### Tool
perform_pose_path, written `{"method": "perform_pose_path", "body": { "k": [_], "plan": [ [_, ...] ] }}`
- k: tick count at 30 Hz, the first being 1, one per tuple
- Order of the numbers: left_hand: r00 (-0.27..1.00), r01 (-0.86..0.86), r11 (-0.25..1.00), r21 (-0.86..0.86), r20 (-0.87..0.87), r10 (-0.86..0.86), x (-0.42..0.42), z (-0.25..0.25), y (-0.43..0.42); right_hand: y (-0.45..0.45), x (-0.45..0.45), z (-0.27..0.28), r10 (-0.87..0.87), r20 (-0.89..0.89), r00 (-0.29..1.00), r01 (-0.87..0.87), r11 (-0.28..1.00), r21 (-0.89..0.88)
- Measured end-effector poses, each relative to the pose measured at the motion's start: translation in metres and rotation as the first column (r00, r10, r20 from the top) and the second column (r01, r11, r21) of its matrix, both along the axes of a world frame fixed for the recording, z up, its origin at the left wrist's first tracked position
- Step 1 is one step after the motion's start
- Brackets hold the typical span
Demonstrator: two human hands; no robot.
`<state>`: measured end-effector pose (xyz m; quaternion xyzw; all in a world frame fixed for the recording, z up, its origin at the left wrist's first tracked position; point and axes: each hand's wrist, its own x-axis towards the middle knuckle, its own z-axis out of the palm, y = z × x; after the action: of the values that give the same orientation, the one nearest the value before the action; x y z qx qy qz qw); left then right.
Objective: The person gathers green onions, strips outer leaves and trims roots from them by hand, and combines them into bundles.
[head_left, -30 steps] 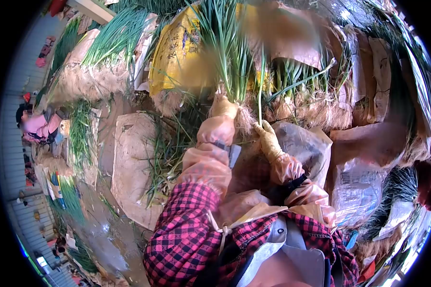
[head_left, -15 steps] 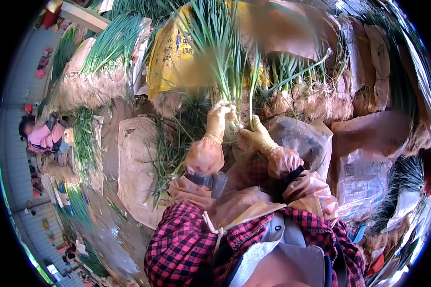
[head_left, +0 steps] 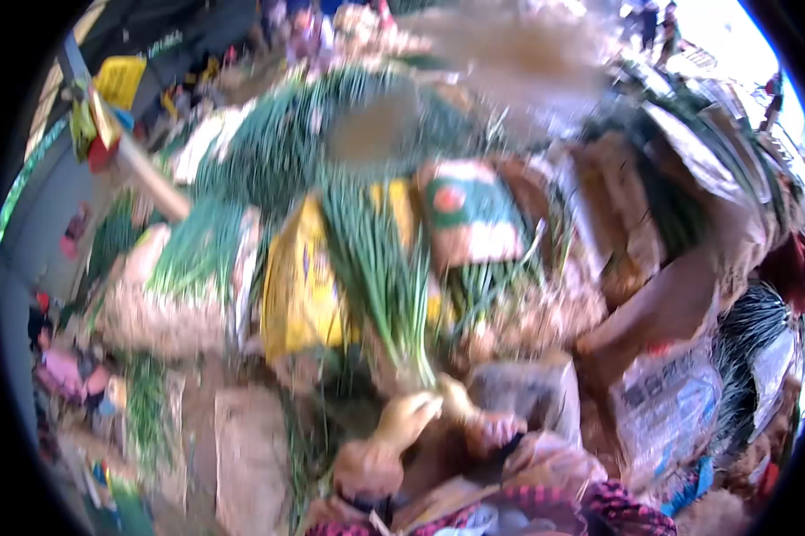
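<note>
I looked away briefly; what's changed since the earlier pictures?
The right hand has moved in beside the left hand at the root end of the green onions; its separate stalk can't be told apart now. The view has tilted up. The yellow sack stays beside them.

Bunch of green onions (head_left: 380, 277), slightly blurred.
Long, loosely fanned leaves slant across the yellow sack (head_left: 297, 299); pale stem bases reach past its near edge.

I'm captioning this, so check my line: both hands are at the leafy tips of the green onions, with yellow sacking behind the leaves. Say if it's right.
No: the head view shows the left hand and right hand at the pale lower end of the green onions, not the tips. Yellow sacking is behind the leaves.
</note>
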<state>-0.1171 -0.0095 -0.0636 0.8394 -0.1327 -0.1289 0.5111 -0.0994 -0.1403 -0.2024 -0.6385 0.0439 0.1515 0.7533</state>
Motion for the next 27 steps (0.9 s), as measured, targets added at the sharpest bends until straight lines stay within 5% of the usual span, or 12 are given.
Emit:
{"method": "perform_pose_path", "body": {
  "k": [1, 3, 5, 7, 8, 11, 13, 14, 15, 17, 19, 27],
  "plan": [
    [1.0, -0.027, 0.999, -0.039, -0.005, 0.027, 0.001, 0.007, 0.003, 0.008, 0.005, -0.045, 0.039, 0.2, 0.979, 0.038, 0.929, -0.369],
    [0.997, -0.074, 0.988, -0.133, -0.026, 0.071, 0.0, 0.02, 0.007, 0.004, 0.002, 0.011, 0.021, 0.068, 0.997, 0.021, 0.83, -0.557],
    [0.959, -0.169, 0.927, -0.334, -0.272, 0.077, -0.003, 0.023, 0.011, 0.003, -0.001, 0.023, 0.01, 0.075, 0.997, 0.034, 0.831, -0.556],
    [0.974, -0.191, 0.818, -0.542, -0.208, 0.089, -0.009, 0.036, 0.012, 0.001, -0.001, 0.04, 0.056, 0.049, 0.997, -0.02, 0.839, -0.544],
    [0.959, -0.169, 0.859, -0.483, 0.122, 0.257, -0.006, 0.038, 0.009, 0.0, -0.01, 0.072, 0.025, -0.002, 1.0, -0.023, 0.868, -0.497],
    [0.795, -0.508, 0.581, -0.635, -0.088, 0.6, 0.018, 0.037, 0.036, -0.003, -0.014, 0.085, 0.017, -0.06, 0.998, -0.038, 0.927, -0.373],
    [0.604, -0.686, 0.655, -0.317, 0.254, 0.755, 0.036, 0.004, 0.052, -0.004, -0.008, 0.053, 0.046, -0.026, 0.999, -0.053, 0.879, -0.474],
    [0.537, -0.777, 0.629, -0.023, 0.497, 0.681, 0.035, -0.008, 0.06, -0.003, -0.007, 0.045, 0.041, -0.017, 0.999, -0.044, 0.904, -0.426],
    [0.494, -0.862, 0.437, 0.257, 0.622, 0.608, 0.03, -0.011, 0.055, -0.001, -0.006, 0.038, 0.034, -0.009, 0.999, -0.035, 0.927, -0.375],
    [0.819, -0.573, 0.652, 0.497, 0.316, 0.479, 0.021, -0.034, 0.037, 0.004, -0.006, 0.014, 0.026, -0.067, 0.997, -0.047, 0.938, -0.343],
    [0.948, -0.303, 0.909, 0.286, -0.006, 0.318, 0.026, -0.079, 0.023, 0.004, -0.002, -0.012, 0.084, 0.107, 0.991, -0.048, 0.95, -0.309],
    [0.94, -0.322, 0.852, 0.411, 0.031, 0.341, 0.022, -0.064, 0.0, 0.004, -0.004, 0.0, -0.007, 0.076, 0.997, 0.0, 0.995, 0.099]
  ]
}}
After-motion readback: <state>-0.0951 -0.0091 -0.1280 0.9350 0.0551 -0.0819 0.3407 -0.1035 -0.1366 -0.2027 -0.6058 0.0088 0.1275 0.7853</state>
